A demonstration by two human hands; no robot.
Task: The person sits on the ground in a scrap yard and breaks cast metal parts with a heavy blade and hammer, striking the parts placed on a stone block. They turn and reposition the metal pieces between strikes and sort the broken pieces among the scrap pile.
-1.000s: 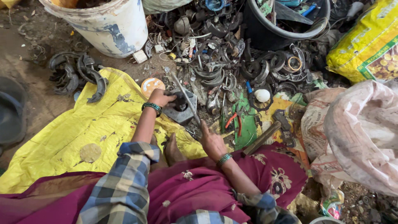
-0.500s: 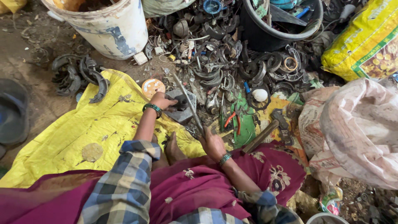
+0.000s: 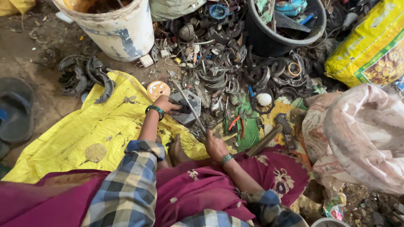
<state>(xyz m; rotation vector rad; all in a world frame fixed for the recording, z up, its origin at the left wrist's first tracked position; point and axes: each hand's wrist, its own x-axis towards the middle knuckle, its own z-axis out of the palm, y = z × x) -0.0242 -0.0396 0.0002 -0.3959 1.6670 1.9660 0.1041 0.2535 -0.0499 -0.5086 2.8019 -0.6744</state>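
The right hand (image 3: 215,145) had been drawn lower, fingers closed on a thin rod (image 3: 189,107); the left hand (image 3: 166,104) gripped a grey metal part (image 3: 187,108) at frame centre.

Grey metal block (image 3: 186,107), flat, boxy, lies on yellow sheet (image 3: 80,134) edge, 11 o'clock from centre. Thin metal rod (image 3: 191,109) slants across it, top 11, bottom 5.

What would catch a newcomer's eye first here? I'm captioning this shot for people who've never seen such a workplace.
First, the dark heap of scrap metal rings and parts across the top centre, beside a stained white bucket. Below it, a bright yellow sheet covers the ground at left, where the left hand grips a grey metal piece and the right hand holds a thin rod.
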